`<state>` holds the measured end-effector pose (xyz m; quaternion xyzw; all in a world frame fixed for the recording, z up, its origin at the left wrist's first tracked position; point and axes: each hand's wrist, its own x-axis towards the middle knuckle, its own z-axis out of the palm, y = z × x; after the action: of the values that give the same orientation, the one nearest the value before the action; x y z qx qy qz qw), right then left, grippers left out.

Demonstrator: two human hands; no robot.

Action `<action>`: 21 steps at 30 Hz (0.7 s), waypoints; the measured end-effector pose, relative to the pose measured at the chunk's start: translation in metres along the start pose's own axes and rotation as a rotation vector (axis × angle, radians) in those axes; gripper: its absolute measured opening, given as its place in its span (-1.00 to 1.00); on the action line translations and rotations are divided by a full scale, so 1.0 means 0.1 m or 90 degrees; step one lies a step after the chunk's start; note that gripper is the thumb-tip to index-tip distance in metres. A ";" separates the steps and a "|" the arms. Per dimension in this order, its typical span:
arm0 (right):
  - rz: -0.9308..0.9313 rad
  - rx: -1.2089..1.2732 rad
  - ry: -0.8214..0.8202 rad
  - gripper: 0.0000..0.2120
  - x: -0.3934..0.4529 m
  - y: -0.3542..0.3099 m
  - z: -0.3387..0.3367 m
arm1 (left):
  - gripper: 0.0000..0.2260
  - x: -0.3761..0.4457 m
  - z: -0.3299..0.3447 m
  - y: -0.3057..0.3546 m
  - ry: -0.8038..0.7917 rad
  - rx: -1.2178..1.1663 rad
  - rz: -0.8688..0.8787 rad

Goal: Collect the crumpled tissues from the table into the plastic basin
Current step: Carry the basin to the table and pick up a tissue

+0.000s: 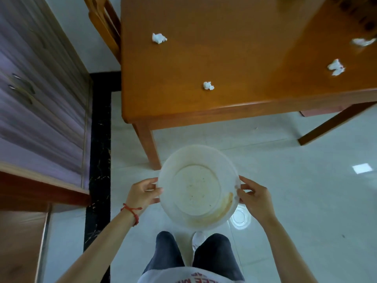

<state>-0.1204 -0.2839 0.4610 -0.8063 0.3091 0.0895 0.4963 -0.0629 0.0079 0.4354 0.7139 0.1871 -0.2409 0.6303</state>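
From the head view, both forearms reach forward and the left hand (142, 194) and right hand (255, 198) grip opposite sides of the plastic basin (169, 170), fingers curled over its rim, holding it above the pale tiled floor (285, 180) in front of the bench (224, 58). The basin is round, translucent white, with a brownish smear inside. Four crumpled tissues lie apart on the glossy orange-brown wooden top: (159, 38), (208, 86), (336, 67), and a blurred one, probably tissue too, (363, 41).
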 end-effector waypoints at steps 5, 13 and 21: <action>-0.001 -0.016 -0.005 -0.62 0.00 -0.06 -0.10 | -0.65 -0.08 0.08 0.14 -0.006 0.005 -0.006; -0.009 -0.012 -0.034 -0.62 0.30 -0.06 -0.38 | -0.67 -0.04 0.40 0.31 0.029 -0.012 -0.036; -0.040 -0.061 -0.128 -0.62 1.02 -0.08 -0.86 | -0.71 0.09 1.08 0.42 0.121 -0.048 -0.082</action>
<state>-0.0488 -0.3971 0.4632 -0.8253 0.2275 0.1688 0.4885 -0.0431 -0.1052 0.4543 0.6960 0.3005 -0.2045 0.6193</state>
